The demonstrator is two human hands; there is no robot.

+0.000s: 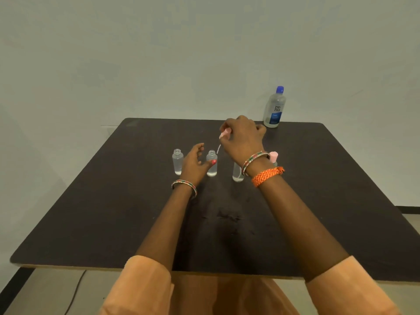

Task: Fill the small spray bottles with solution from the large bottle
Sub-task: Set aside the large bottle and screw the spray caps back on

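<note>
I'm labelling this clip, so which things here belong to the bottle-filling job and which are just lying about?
Job:
large bottle, capped, at the table's far edge
two open small bottles
third small bottle
pink sprayer top held by the right hand
second pink sprayer top
left hand

Lying about:
cable on the floor

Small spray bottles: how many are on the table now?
3 for sure: one at the left, one by the left hand, one partly behind the right wrist. A pink top there may belong to a fourth.
</note>
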